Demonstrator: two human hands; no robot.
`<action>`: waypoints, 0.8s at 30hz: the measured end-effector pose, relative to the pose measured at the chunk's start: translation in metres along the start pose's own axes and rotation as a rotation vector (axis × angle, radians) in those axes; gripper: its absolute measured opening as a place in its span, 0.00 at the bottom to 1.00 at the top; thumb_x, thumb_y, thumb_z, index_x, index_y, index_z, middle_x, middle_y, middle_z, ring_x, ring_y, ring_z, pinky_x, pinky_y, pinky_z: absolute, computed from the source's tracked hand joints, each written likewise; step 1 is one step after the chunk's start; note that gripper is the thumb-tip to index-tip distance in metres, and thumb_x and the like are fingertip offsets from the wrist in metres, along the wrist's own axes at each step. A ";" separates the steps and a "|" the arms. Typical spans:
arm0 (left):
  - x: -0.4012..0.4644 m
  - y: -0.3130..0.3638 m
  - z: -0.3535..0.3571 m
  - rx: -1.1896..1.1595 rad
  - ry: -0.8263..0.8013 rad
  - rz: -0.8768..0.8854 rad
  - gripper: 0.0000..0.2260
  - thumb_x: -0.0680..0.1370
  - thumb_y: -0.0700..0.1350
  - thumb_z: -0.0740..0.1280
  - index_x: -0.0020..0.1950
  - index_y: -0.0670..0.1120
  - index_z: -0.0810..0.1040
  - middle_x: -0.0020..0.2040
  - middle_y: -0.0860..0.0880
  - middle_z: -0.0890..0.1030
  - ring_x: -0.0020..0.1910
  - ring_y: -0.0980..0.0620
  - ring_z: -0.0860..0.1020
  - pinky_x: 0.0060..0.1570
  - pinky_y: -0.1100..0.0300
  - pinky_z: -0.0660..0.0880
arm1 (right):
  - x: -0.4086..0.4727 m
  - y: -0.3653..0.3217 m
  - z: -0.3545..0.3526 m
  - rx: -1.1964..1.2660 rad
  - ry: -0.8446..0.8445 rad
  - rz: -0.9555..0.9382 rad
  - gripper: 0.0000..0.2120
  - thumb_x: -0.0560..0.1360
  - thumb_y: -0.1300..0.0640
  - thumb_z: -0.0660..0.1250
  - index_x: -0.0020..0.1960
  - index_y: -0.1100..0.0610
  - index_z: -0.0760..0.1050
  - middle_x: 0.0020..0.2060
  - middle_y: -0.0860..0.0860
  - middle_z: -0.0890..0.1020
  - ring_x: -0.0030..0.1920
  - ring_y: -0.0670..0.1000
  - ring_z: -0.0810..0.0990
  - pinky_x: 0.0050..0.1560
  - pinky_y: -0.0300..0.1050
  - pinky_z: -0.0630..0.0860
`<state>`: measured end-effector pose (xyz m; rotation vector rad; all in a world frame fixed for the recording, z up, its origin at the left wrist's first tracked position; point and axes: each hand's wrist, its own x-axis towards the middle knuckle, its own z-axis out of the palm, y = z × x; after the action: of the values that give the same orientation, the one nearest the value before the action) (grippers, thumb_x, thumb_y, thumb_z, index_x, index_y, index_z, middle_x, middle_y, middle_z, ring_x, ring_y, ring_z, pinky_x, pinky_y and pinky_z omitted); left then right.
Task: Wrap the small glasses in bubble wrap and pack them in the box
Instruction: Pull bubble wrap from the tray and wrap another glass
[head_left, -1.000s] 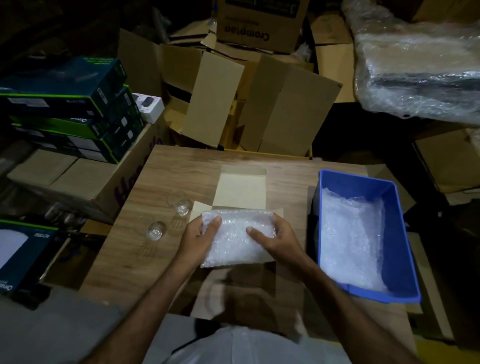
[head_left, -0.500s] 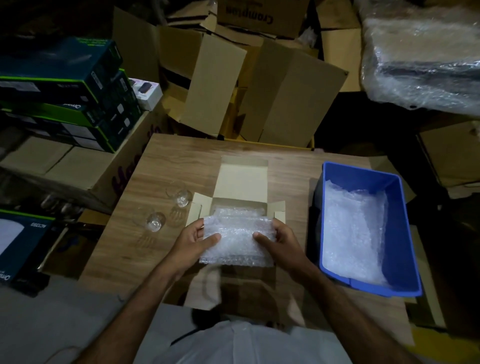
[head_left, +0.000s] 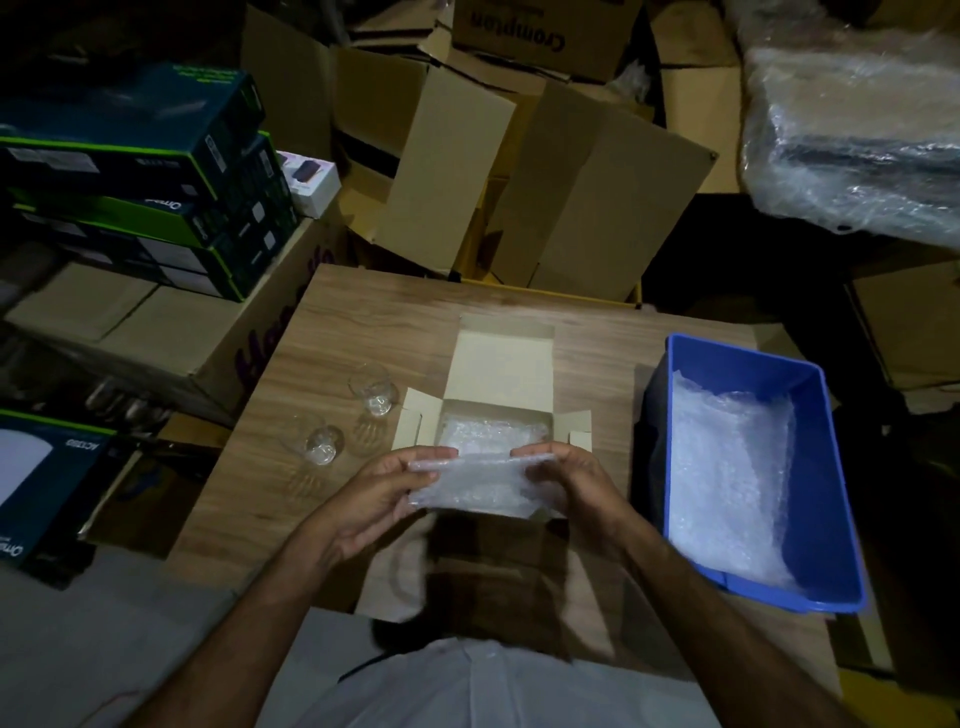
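Left hand (head_left: 379, 499), right hand (head_left: 566, 486) fingers pinching clear bubble wrap sheet (head_left: 475, 486) over open beige cardboard box (head_left: 501, 364), frame centre; two small clear glasses (head_left: 371, 389) left on wooden bench (head_left: 363, 322).

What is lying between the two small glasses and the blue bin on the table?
In the head view, the open cardboard box lies between the glasses and the blue bin; both hands hold bubble wrap over it.

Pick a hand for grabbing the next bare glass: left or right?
Left, probably. Both glasses stand left of the box, close to the left hand; the right hand would have to cross the bubble wrap.
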<state>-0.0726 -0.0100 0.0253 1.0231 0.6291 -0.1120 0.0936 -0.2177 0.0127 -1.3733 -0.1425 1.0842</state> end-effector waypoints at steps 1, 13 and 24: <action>-0.001 0.004 -0.005 -0.003 -0.055 0.011 0.19 0.75 0.39 0.73 0.66 0.41 0.80 0.67 0.41 0.80 0.65 0.44 0.80 0.64 0.53 0.77 | -0.001 -0.004 0.003 0.040 -0.017 0.011 0.13 0.74 0.60 0.70 0.57 0.66 0.81 0.59 0.63 0.82 0.59 0.64 0.82 0.61 0.60 0.80; -0.006 0.044 -0.029 0.640 -0.022 0.101 0.28 0.74 0.45 0.77 0.72 0.54 0.73 0.60 0.49 0.82 0.60 0.55 0.81 0.54 0.62 0.80 | 0.028 -0.016 0.047 -0.435 0.035 -0.288 0.31 0.65 0.57 0.84 0.64 0.45 0.76 0.60 0.51 0.81 0.58 0.54 0.83 0.54 0.55 0.84; -0.014 0.033 -0.045 0.348 0.122 0.190 0.16 0.75 0.43 0.76 0.57 0.38 0.75 0.51 0.41 0.85 0.51 0.45 0.84 0.50 0.49 0.80 | 0.033 -0.012 0.113 -0.076 -0.037 -0.117 0.13 0.75 0.68 0.72 0.59 0.62 0.80 0.54 0.60 0.86 0.54 0.57 0.86 0.52 0.45 0.84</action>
<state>-0.0918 0.0423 0.0419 1.4300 0.6321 0.0094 0.0446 -0.1128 0.0368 -1.3949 -0.2906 1.0152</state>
